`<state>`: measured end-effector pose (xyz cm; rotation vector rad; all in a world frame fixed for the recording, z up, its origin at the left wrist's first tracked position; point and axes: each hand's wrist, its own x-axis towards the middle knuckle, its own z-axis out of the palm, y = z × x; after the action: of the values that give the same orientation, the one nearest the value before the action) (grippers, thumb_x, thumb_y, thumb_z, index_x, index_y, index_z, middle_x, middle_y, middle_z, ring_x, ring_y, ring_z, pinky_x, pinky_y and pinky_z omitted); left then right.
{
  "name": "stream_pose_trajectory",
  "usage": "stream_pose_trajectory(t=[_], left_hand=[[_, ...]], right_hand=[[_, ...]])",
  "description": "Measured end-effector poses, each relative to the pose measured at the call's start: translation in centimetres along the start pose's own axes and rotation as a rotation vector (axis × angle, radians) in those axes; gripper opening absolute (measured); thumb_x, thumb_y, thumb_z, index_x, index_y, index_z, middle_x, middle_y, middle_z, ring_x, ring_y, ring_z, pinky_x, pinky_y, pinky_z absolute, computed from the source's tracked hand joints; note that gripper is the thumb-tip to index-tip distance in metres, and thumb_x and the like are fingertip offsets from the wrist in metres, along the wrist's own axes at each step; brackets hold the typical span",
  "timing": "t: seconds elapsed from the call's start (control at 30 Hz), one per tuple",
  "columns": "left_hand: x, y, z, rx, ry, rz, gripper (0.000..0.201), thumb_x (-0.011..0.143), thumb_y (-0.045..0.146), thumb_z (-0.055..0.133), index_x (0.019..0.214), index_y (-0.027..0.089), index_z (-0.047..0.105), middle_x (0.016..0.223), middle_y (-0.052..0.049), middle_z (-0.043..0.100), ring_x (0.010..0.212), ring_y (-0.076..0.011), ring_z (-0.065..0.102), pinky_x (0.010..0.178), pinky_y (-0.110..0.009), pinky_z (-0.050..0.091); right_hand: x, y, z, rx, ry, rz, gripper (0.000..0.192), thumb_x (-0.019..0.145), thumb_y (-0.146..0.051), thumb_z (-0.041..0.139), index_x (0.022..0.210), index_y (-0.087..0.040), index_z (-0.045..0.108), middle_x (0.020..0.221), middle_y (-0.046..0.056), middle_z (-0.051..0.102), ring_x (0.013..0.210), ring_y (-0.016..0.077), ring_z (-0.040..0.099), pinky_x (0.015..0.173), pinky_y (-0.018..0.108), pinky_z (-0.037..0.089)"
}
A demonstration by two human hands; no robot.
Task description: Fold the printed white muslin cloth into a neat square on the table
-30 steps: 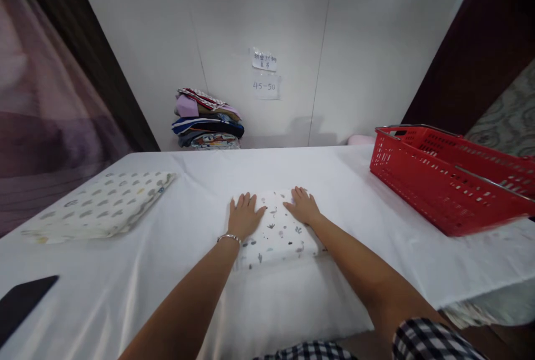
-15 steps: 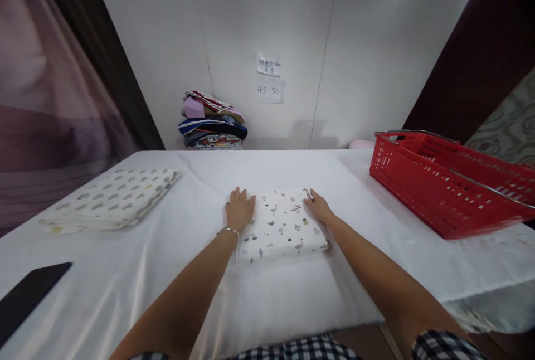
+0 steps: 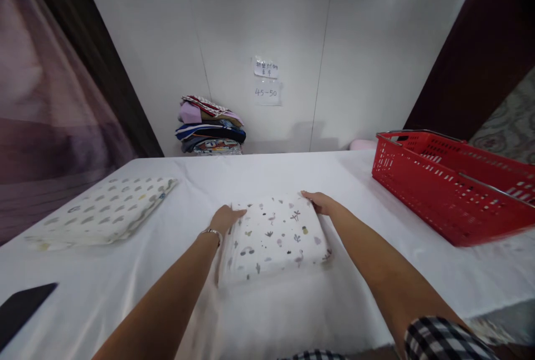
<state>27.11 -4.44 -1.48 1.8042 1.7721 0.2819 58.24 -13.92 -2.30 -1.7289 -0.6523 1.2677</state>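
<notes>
I see the folded white cloth with small printed motifs (image 3: pixel 273 237) lying between my hands: left hand (image 3: pixel 224 219) curls around its left edge, right hand (image 3: pixel 320 203) grips its far right corner.

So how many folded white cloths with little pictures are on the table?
2. One folded patterned cloth lies in the middle between the left hand and right hand. The other folded cloth lies at the table's left. More may be hidden in the wall-side pile.

White-clothed table (image 3: pixel 292 170): two folded cloths (image 3: pixel 273 237), red basket (image 3: pixel 451 193).
</notes>
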Motion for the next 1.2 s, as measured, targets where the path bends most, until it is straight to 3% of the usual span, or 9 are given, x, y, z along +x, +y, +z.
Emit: stream_pose_trajectory(t=[0.2, 0.47, 0.53, 0.7, 0.8, 0.93, 1.07, 1.13, 1.2], left_hand=[[0.0, -0.4, 0.5, -0.052, 0.065, 0.027, 0.058, 0.058, 0.053, 0.065, 0.096, 0.011, 0.057, 0.098, -0.017, 0.066, 0.086, -0.0313, 0.063, 0.065, -0.033, 0.044], [-1.5, -0.2, -0.3, -0.273, 0.052, -0.01, 0.07, 0.058, 0.048, 0.069, 0.113, 0.009, 0.05, 0.115, -0.018, 0.061, 0.1, -0.0304, 0.06, 0.078, -0.035, 0.047], [-1.8, -0.4, -0.6, -0.455, -0.038, -0.015, 0.072, 0.058, 0.045, 0.072, 0.117, 0.01, 0.049, 0.116, -0.017, 0.06, 0.1, -0.0286, 0.06, 0.078, -0.034, 0.049], [-2.5, -1.4, -1.9, -0.878, -0.516, 0.065, 0.048, 0.064, 0.041, 0.071, 0.103, 0.015, 0.06, 0.104, -0.013, 0.067, 0.094, -0.0252, 0.064, 0.079, -0.033, 0.052], [-2.6, -1.3, -3.6, -0.953, -0.563, 0.069, 0.04, 0.064, 0.039, 0.069, 0.093, 0.012, 0.065, 0.093, -0.014, 0.07, 0.09, -0.0264, 0.064, 0.079, -0.034, 0.052], [-3.4, 0.8, -8.0, -0.96, -0.382, 0.316, 0.049, 0.059, 0.028, 0.071, 0.104, 0.009, 0.063, 0.094, -0.013, 0.069, 0.089, -0.0257, 0.064, 0.081, -0.036, 0.051], [-6.1, 4.0, -13.2, -0.786, 0.069, 0.656, 0.076, 0.058, 0.023, 0.069, 0.129, 0.018, 0.045, 0.107, -0.005, 0.064, 0.097, -0.021, 0.059, 0.086, -0.034, 0.048], [-7.7, 4.2, -14.1, -0.562, 0.275, 0.788, 0.075, 0.062, 0.023, 0.065, 0.133, 0.022, 0.04, 0.112, -0.003, 0.061, 0.101, -0.021, 0.057, 0.09, -0.035, 0.045], [-8.8, 2.7, -12.8, -0.308, 0.437, 0.891, 0.069, 0.065, 0.02, 0.06, 0.132, 0.023, 0.041, 0.114, -0.003, 0.06, 0.107, -0.0221, 0.053, 0.096, -0.038, 0.041]], right_hand=[[0.4, -0.5, 0.9, 0.113, -0.024, -0.095, 0.026, 0.07, -0.028, 0.07, 0.09, -0.013, 0.061, 0.087, 0.009, 0.068, 0.074, 0.0177, 0.064, 0.068, 0.029, 0.052], [-1.9, -2.5, -0.3, 0.168, -0.081, -0.38, 0.064, 0.062, -0.029, 0.076, 0.121, -0.022, 0.051, 0.093, 0.003, 0.066, 0.082, 0.0172, 0.063, 0.075, 0.028, 0.05], [-3.5, -3.4, -0.6, 0.096, -0.096, -0.443, 0.068, 0.062, -0.031, 0.076, 0.125, -0.023, 0.05, 0.091, 0.002, 0.065, 0.082, 0.0173, 0.063, 0.077, 0.029, 0.049], [-7.6, -5.3, -0.8, -0.06, -0.119, -0.559, 0.075, 0.065, -0.032, 0.074, 0.133, -0.025, 0.044, 0.087, 0.0, 0.063, 0.083, 0.0168, 0.061, 0.084, 0.033, 0.047], [-8.9, -6.2, -1.2, -0.047, -0.152, -0.617, 0.077, 0.064, -0.028, 0.075, 0.133, -0.023, 0.043, 0.085, 0.001, 0.064, 0.081, 0.0167, 0.061, 0.083, 0.035, 0.048], [-9.8, -8.9, -2.5, -0.018, -0.121, -0.747, 0.078, 0.06, -0.022, 0.076, 0.131, -0.022, 0.045, 0.088, 0.001, 0.065, 0.082, 0.0165, 0.06, 0.083, 0.034, 0.048], [-11.4, -11.9, -3.9, -0.079, -0.054, -1.009, 0.08, 0.062, -0.023, 0.076, 0.133, -0.026, 0.041, 0.093, 0.0, 0.063, 0.085, 0.0159, 0.06, 0.082, 0.033, 0.048], [-12.1, -11.5, -4.2, -0.14, 0.0, -1.127, 0.08, 0.065, -0.025, 0.074, 0.136, -0.026, 0.037, 0.098, 0.002, 0.062, 0.09, 0.0162, 0.059, 0.084, 0.033, 0.047], [-12.2, -9.2, -4.1, -0.238, 0.076, -1.197, 0.079, 0.068, -0.026, 0.072, 0.137, -0.024, 0.035, 0.105, 0.004, 0.061, 0.096, 0.0173, 0.057, 0.089, 0.034, 0.044]])
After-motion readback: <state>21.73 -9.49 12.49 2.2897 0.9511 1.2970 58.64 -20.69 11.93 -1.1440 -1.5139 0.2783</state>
